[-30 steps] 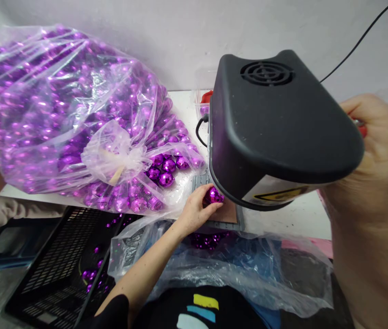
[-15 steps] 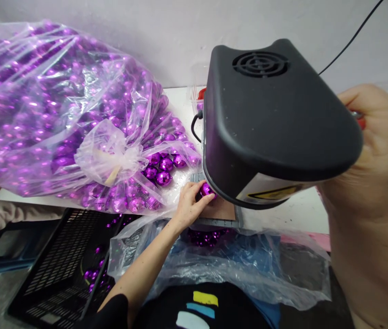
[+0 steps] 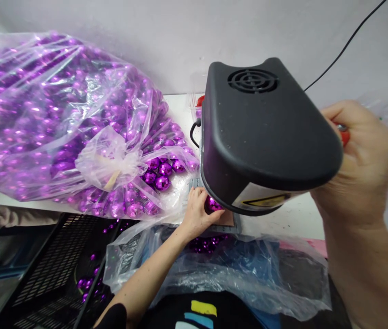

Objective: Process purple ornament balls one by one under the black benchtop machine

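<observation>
My left hand [image 3: 197,211] pinches a shiny purple faceted ball [image 3: 212,204] on the small plate [image 3: 230,223] under the black machine head [image 3: 265,137]. The ball sits partly hidden beneath the head's front edge. My right hand [image 3: 360,167] is raised at the machine's right side, its fingers wrapped round a red-tipped handle [image 3: 343,135] that is mostly hidden by the hand.
A large clear bag [image 3: 60,123] stuffed with purple balls lies on the white table [image 3: 293,218] at the left. A black slotted crate [image 3: 57,269] with a few balls stands below. A clear bag [image 3: 221,269] with balls rests on my lap. A black cable [image 3: 344,45] runs up the wall.
My left hand has pushed the purple ball further in under the machine head. The view has shifted slightly; my right hand keeps its grip on the handle.
</observation>
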`<state>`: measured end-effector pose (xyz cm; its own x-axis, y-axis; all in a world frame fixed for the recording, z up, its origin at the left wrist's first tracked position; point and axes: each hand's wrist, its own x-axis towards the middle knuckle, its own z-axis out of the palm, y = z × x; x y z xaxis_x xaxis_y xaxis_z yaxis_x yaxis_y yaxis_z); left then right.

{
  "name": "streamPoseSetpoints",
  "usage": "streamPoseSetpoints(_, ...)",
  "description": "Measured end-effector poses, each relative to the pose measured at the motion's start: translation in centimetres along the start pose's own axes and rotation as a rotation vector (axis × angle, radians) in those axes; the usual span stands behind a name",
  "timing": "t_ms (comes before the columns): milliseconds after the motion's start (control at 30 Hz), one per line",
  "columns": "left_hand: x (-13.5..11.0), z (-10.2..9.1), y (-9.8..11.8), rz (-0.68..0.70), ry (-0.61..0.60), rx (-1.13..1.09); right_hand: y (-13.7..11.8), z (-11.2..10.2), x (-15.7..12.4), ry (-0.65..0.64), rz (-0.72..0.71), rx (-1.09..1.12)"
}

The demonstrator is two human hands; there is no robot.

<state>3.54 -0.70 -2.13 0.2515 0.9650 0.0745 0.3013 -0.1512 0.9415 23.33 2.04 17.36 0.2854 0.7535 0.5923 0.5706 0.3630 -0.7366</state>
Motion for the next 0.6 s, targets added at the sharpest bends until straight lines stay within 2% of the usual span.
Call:
streamPoseSetpoints(167,-0.1,0.6,-0.8,-0.016,0.005,-0.086,0.1,-0.1,0.0,-0.014,-0.007,-0.01)
streamPoseSetpoints(367,-0.3,0.5,-1.0,0.02,0.026,-0.047,0.1,-0.1,-0.1,0.008,-0.008,-0.011)
streamPoseSetpoints(467,-0.2,0.5,-0.8,0.024,0.046,-0.023,0.1,-0.8,-1.4,0.03,-0.083,-0.127)
streamPoseSetpoints(600,-0.1,0.1,0.1,0.023,0.004,0.09,0.1,-2.6,-4.5,0.046,-0.25,-0.374)
